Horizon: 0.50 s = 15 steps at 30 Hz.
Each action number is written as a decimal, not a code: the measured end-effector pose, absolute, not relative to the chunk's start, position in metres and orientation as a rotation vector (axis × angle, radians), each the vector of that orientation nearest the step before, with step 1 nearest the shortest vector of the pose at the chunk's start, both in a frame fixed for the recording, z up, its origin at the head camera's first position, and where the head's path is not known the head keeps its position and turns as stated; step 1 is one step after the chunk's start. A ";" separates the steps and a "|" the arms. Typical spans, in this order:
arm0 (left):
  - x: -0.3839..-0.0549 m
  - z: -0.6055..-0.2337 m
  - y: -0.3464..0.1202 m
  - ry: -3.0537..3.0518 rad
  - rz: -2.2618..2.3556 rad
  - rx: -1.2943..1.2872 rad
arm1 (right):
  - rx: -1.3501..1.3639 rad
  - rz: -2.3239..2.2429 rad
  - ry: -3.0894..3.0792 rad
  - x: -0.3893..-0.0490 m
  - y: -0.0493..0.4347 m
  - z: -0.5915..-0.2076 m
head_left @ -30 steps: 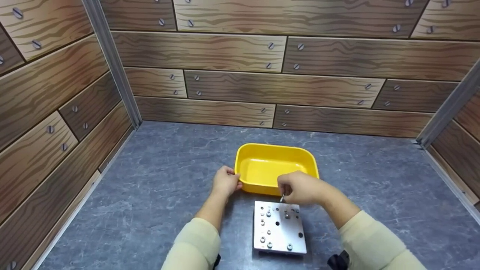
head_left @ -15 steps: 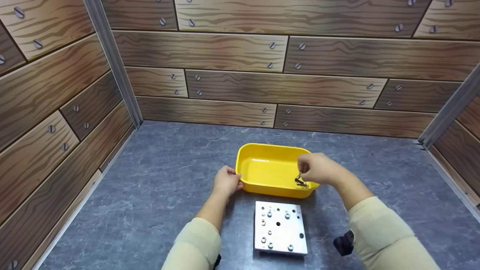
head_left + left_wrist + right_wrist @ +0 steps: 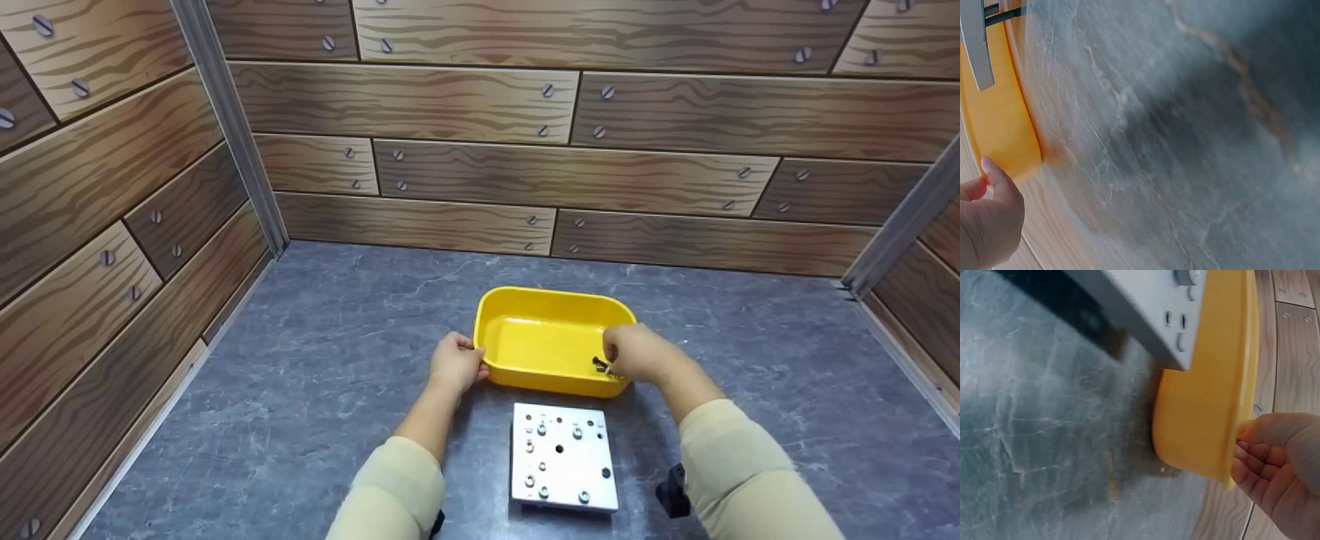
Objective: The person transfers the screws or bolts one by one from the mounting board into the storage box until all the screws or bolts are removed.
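My left hand [image 3: 455, 363] pinches the left front corner of a yellow plastic bin [image 3: 551, 382]; the left wrist view shows the thumb against its wall [image 3: 999, 124]. My right hand [image 3: 643, 354] reaches over the bin's right end, fingers curled and tips down inside. In the right wrist view its fingertips go behind the rim [image 3: 1244, 382], so I cannot tell whether they hold anything. Small dark and silver screws [image 3: 600, 365] lie in the bin just beside those fingertips. Nearer me sits a square silver metal plate [image 3: 562, 476] with several bolts and holes in its top.
The grey marbled tabletop [image 3: 337, 345] spreads around the bin and plate. Wood-patterned panels [image 3: 480, 169] stand behind and on both sides, joined by metal corner posts [image 3: 229, 127]. The plate's edge [image 3: 979, 62] also shows close up in the left wrist view.
My right hand has moved from the plate's far edge, with a small metal piece in its fingers, to the bin's right end and down inside. The left hand stays at its corner.
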<state>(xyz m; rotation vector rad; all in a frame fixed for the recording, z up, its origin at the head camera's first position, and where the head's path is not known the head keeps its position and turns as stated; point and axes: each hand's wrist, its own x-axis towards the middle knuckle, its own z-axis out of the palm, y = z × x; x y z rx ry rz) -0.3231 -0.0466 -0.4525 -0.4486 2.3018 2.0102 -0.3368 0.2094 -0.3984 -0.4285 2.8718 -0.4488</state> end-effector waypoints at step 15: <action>-0.322 -0.452 -0.046 2.298 2.022 -0.439 | -0.439 -0.362 2.923 -0.340 0.208 -0.408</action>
